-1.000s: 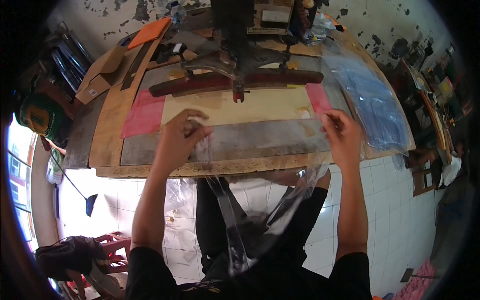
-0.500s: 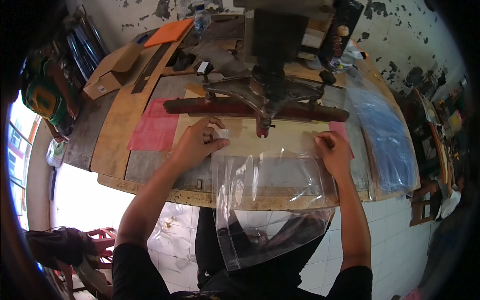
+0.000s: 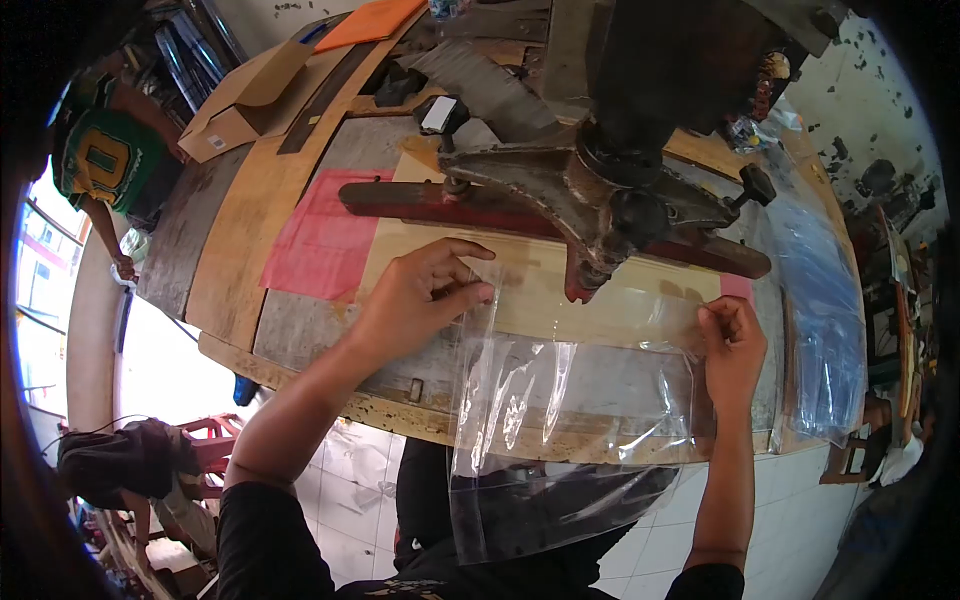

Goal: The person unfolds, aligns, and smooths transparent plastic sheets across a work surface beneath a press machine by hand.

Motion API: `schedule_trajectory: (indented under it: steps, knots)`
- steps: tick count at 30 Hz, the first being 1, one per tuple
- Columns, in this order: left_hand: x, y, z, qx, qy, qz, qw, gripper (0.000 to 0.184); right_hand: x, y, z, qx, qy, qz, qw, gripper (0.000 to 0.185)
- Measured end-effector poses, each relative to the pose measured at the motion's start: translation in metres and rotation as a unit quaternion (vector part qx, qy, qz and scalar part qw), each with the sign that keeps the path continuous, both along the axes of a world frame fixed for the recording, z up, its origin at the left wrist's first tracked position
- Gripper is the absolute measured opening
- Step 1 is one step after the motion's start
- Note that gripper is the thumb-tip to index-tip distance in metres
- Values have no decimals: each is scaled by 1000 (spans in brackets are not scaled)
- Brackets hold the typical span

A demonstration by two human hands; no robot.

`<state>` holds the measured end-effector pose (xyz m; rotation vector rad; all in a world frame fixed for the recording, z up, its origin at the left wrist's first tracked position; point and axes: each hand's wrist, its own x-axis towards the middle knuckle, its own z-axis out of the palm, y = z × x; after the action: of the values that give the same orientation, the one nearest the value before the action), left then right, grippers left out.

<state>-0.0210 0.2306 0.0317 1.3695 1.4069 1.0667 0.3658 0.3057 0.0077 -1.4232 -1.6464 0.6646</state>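
Note:
A clear plastic sheet [image 3: 560, 400] hangs from the worktable over its front edge, down towards my lap. My left hand [image 3: 430, 295] grips its upper left corner, with the thumb below and the index finger stretched above. At the upper right corner, my right hand [image 3: 735, 345] pinches the sheet between thumb and curled fingers. The sheet's upper edge lies over a pale yellowish board [image 3: 540, 270]. Just beyond my hands is a dark press machine [image 3: 600, 190] with a long red-brown bar [image 3: 500, 215] spanning above the board.
A pink sheet [image 3: 325, 235] lies left of the board, and a stack of bluish clear plastic [image 3: 820, 330] lies at the right. At the back left are a cardboard box [image 3: 235, 110] and an orange folder [image 3: 370, 22]. A person in a green shirt [image 3: 110, 155] stands at the left.
My view has tilted and come closer to the press. Both hands keep hold of the sheet, whose upper edge stays near the bar. The person at the left has shifted an arm.

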Motion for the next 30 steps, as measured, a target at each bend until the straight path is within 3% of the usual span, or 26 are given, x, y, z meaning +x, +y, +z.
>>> schedule_trajectory:
  steps: [11, 14, 16, 17, 18, 21, 28, 30]
  knots:
    - [1, -1, -1, -4, 5, 9, 1000, 42, 1, 2, -1, 4, -11, -5, 1000, 9]
    - [-2, 0, -3, -37, 17, 20, 999, 34, -4, 1, 3, 3, -20, 1, 1000, 9]
    - [-4, 3, -10, 41, 115, 58, 991, 30, -9, 2, 12, 14, -31, 7, 999, 9]
    - [-5, 4, -11, 60, 91, 69, 992, 20, -13, 2, 18, 47, -89, 36, 994, 11]
    - [-7, 5, -10, 62, 87, 63, 992, 20, -17, 2, 22, 77, -145, 66, 984, 12]
    - [-8, 4, -1, 67, 223, 86, 969, 13, -23, 12, 18, 110, -174, 86, 975, 12]
    - [-13, 6, -14, 166, 311, 33, 935, 19, -23, 19, 18, 158, -245, 115, 950, 10]
    - [-7, 3, -18, 163, 373, 70, 911, 18, -18, 20, 21, 190, -275, 128, 934, 11]
